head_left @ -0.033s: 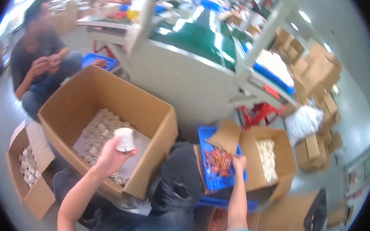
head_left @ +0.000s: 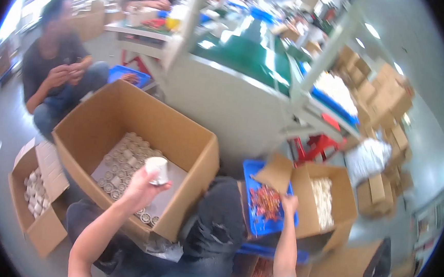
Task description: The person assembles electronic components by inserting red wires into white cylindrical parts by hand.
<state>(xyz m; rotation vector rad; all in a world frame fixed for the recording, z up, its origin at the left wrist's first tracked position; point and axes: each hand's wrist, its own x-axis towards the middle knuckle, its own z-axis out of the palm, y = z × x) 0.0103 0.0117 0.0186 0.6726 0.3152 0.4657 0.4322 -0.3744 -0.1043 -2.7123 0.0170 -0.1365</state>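
Note:
My left hand (head_left: pixel 141 188) is closed around a white cup-shaped plastic part (head_left: pixel 157 169), held above a large open cardboard box (head_left: pixel 177 117). Many round white parts (head_left: pixel 122 165) lie in rows on the bottom of that box. On the right, my right hand (head_left: pixel 289 203) reaches over the edge of a blue tray (head_left: pixel 260 226), its fingers closed at a pile of small reddish, copper-coloured pieces (head_left: pixel 265 202). What sits between those fingertips is too small to tell. A cardboard flap (head_left: pixel 273 172) lies across the tray's far end.
A carton of white pieces (head_left: pixel 322 202) stands right of the tray, and a smaller carton of white parts (head_left: pixel 36 192) at far left. Ahead is a workbench (head_left: pixel 230 95) with a green top. Another person (head_left: pixel 62 70) crouches at the left, hands together.
The whole view has shifted slightly, so the scene sits a little further right and lower. Both hands keep nearly the same poses, the left still holding the white part.

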